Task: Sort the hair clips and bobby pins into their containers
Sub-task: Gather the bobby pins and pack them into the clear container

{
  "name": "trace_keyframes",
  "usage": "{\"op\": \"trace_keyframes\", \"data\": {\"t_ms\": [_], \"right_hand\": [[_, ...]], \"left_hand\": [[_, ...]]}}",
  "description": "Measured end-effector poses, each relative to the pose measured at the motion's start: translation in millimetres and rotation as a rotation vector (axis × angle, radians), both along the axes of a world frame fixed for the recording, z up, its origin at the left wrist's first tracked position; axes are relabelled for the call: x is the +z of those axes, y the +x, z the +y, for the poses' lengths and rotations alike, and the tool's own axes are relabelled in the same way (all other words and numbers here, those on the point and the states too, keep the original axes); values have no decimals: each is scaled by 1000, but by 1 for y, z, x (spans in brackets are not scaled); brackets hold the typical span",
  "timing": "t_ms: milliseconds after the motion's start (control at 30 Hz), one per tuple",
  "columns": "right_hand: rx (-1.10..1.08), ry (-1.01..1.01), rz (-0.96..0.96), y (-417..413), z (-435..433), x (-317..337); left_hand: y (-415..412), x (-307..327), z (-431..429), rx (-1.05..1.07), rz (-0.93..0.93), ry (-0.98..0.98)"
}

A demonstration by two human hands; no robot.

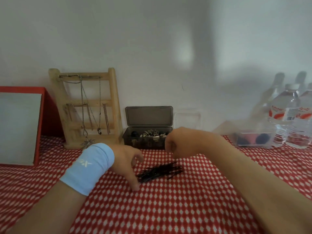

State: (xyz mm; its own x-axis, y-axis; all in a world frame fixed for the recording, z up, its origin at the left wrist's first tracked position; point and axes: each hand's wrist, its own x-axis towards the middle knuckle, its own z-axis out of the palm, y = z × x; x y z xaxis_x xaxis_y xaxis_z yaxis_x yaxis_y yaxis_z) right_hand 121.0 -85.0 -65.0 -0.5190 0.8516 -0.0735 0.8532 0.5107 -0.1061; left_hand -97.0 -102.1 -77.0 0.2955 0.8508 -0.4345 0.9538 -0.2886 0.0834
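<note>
- Desk (152,208) across the lower frame, under a red-and-white checked cloth;
- left hand (125,163) at centre left, a blue wristband (91,168) on its wrist; grip released, thumb and forefinger curved apart at the left end of the bobby pins (158,171), a black pile at centre frame;
- right hand (182,142) just above the pile, fingers curled in; whether its grip holds anything, I cannot tell;
- behind, by the wall, a dark box (145,141), lid up, hair clips (152,133) inside.

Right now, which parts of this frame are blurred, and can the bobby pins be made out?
Head view: the water bottles and clear container at right are smeared; the bobby pins read as a dark pile, single pins indistinct; soft light, no glare.
</note>
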Motion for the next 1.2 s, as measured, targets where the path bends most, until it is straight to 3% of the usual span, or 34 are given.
{"op": "trace_keyframes", "data": {"t_ms": [100,167,500,700,867,1133,1200], "right_hand": [[84,-159,-108,-12,-3,-4],[138,-258,-195,-21,-1,-14],[222,-148,-42,-24,6,-30],[268,-137,-97,-30,2,-35],[287,-73,-95,-32,7,-38],[267,-72,-103,-34,4,-40],[265,-71,-113,-35,5,-41]], "left_hand": [[-7,-9,-6,-35,51,17],[-10,-16,-7,-80,-18,76],[-14,-40,2,-37,-365,289],[-14,-35,-3,7,-345,284],[-15,-22,-8,9,-55,189],[-4,-31,-3,115,-481,202],[-7,-27,-5,113,-435,216]]}}
